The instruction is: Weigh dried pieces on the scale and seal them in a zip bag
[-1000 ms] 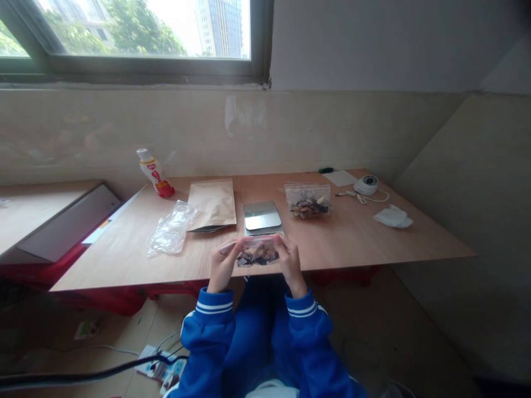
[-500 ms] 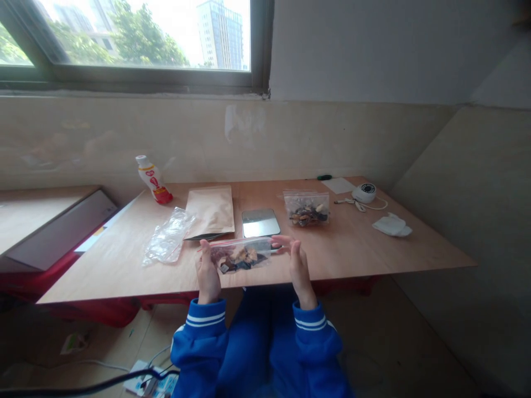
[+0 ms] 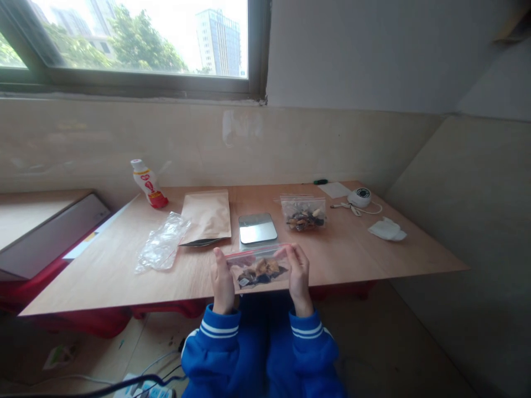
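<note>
A clear zip bag (image 3: 261, 271) with a red strip along its top holds brown and dark dried pieces, whose exact kind I cannot make out. My left hand (image 3: 223, 282) grips its left end, thumb up. At the right end, my right hand (image 3: 298, 273) has its fingers closed on the top corner. Just beyond the bag lies a flat scale with a shiny top (image 3: 257, 228). A second clear zip bag (image 3: 305, 213), filled with similar pieces, stands on the table behind and to the right.
On the wooden table (image 3: 344, 254) a brown paper pouch (image 3: 207, 215) and a crumpled clear bag (image 3: 162, 243) lie left of the scale. A red-and-white bottle (image 3: 149, 184) stands at the back left. Rightward are a white device with a cord (image 3: 359, 197) and a crumpled white tissue (image 3: 388, 228).
The held bag has shifted right and slightly nearer in view. My right hand, loosely spread beside the bag before, has closed on its right end. The view has tilted slightly.
</note>
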`<state>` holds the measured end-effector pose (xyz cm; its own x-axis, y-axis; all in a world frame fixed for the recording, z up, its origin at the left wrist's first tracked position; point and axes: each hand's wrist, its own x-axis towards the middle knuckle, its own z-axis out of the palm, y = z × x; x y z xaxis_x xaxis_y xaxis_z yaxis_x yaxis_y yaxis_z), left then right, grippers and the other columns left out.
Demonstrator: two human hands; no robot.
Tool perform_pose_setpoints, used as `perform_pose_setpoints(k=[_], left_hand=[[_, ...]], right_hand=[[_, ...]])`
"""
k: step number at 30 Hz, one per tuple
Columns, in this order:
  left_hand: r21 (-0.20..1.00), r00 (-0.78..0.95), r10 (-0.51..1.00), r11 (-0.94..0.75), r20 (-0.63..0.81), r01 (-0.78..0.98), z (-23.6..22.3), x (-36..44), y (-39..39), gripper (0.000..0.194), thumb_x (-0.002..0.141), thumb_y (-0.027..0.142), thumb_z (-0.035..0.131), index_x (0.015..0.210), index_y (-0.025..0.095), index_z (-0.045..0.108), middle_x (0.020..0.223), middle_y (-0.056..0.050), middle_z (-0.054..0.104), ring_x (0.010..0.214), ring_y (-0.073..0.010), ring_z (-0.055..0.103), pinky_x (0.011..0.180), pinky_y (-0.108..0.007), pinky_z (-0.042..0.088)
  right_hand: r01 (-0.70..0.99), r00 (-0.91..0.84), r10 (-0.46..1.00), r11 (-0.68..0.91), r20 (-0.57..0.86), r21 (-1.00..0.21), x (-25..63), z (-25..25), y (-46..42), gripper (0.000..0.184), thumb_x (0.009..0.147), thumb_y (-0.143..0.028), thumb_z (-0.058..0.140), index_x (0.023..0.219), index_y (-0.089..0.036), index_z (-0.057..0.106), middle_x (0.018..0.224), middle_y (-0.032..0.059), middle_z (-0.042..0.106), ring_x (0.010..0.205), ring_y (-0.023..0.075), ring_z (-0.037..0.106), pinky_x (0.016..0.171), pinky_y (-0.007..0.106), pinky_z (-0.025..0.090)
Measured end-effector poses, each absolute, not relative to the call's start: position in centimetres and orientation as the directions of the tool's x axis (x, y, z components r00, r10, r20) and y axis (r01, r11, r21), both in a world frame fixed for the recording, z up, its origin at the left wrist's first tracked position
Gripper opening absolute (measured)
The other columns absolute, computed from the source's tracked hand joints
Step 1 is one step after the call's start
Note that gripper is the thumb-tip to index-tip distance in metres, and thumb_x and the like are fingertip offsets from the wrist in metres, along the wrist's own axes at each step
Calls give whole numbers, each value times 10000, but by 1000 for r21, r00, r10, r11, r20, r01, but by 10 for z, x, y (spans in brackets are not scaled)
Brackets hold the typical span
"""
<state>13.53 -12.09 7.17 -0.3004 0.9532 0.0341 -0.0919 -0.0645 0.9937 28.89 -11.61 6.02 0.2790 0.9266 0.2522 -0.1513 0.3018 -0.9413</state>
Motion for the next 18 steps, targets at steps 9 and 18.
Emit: perform_pose_setpoints(k=[9,18], left_hand=[[993,-171,981,-107,96,-58,63,121,-108,868,847,716,40,1047,206,714,1132,-102,697,918,-210,661,741,-313,540],[987,-305,947,-53,97,150,44,69,-94,625,859,639,328,1005,166,710,1130,-133,687,913,-244,639,727,-354,506]], right_hand=[[124,373,902,186,219,-975,342,58,-104,425,769,-591,611,685,-175,637,668,53,674,664,203,633,662,315,506],[674,466,781,-7,417,-739,428,56,-35,555,784,-578,537,1038,-87,589,996,220,654,969,325,600,867,475,448]])
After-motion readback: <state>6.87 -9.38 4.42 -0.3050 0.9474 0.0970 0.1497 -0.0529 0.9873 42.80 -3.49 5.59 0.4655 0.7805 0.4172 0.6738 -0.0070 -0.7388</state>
